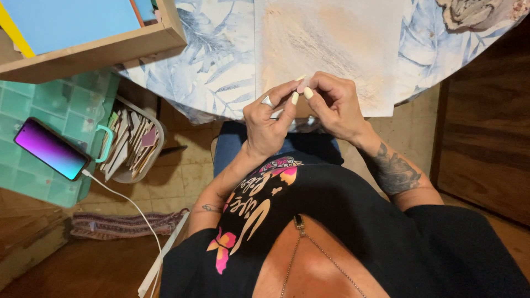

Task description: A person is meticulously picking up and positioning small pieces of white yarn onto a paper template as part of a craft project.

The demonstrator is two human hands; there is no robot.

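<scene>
Both hands meet at the table's edge: left hand and right hand pinch a small pale pinkish piece between fingertips, above the whitewashed wooden board.

A round table with a pale blue leaf-patterned cloth fills the upper middle of the frame, and a pale, beige-smeared board lies on it. At upper left sits a wooden tray holding blue sheets. Below it, at left, a phone with a purple glowing screen rests on a green tiled surface, a white cable trailing from it. Just beside it, a clear tub holds small flat pieces. A woven rug lies on the floor at lower left.
</scene>
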